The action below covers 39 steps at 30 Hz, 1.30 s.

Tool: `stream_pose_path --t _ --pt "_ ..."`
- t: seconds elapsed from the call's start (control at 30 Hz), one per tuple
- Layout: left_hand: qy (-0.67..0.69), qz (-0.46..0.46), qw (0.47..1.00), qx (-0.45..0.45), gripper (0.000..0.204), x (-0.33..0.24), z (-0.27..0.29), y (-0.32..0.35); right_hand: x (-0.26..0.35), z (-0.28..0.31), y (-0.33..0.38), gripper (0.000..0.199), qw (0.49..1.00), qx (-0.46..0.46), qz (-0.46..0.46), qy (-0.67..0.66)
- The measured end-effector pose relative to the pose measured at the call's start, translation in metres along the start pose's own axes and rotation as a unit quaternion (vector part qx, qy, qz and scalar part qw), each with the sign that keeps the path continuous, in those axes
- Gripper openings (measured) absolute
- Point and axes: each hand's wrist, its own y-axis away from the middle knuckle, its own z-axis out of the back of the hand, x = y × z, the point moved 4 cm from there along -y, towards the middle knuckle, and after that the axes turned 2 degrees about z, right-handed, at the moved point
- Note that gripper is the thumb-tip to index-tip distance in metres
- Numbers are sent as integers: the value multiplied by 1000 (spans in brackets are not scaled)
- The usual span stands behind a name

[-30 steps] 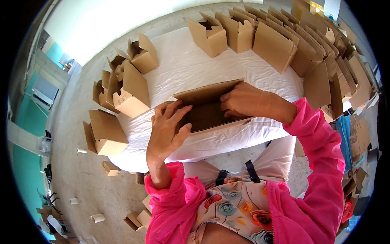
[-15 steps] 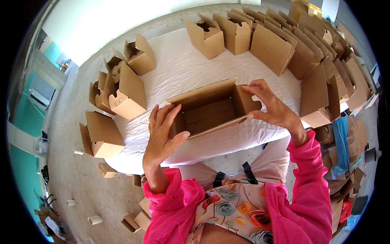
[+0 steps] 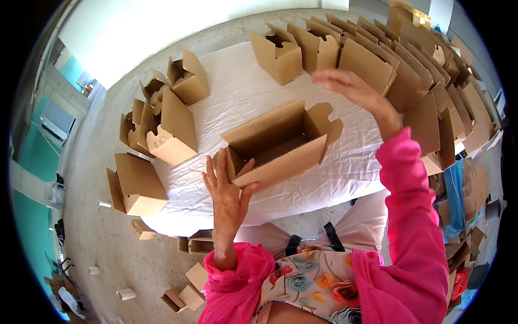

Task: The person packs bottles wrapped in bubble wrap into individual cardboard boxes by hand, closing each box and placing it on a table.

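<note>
Concrete floor (image 3: pixel 97 237) surrounds a work surface draped in wrinkled white cloth (image 3: pixel 232 81), with open-topped brown boxes (image 3: pixel 181 132) grouped along its left edge and a close-packed row of brown boxes (image 3: pixel 368 65) curving round the far right. On the cloth, in the middle, directly before a person in pink sleeves, sits one long cardboard box (image 3: pixel 291 163), slanting up toward the right.

This box looks partly formed: its long walls stand up around a hollow interior, and the inner bottom seems in place, though part of it is hidden. At the right end, a notched flap (image 3: pixel 327 121) leans outward, so that end appears unfinished, and the top is uncovered.

The left hand (image 3: pixel 227 202) is spread at the near left corner, thumb outside the front wall and apparently one fingertip inside; whether it grips or merely steadies the card cannot be told. The right hand (image 3: pixel 356 92), blurred, is raised clear of the box with fingers extended, holding nothing visible.

Half a second earlier, the right hand was at the box's right end; now it is farther up and away. The flap there tips out more, the left hand sits lower, and more of the front wall's outer face shows.
</note>
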Motion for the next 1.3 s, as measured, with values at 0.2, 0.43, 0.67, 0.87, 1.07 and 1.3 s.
stream_pose_path --t 0.2,0.43,0.67,0.87,1.07,1.3 --pt "25 37 999 3 42 5 4 8 -16 -32 -149 63 936 -178 114 282" --pt "65 31 997 -18 36 9 0 10 -60 -29 -174 30 851 -108 42 512" --pt "83 22 996 -37 36 17 2 11 3 -41 -72 22 879 -103 213 413" --pt "61 4 997 -37 36 14 0 9 35 -2 66 22 898 36 62 435" --pt "70 -4 996 -49 33 7 -4 6 12 51 88 29 993 -37 -81 84" --pt "76 5 996 -48 26 7 0 10 -72 30 57 27 979 11 37 201"
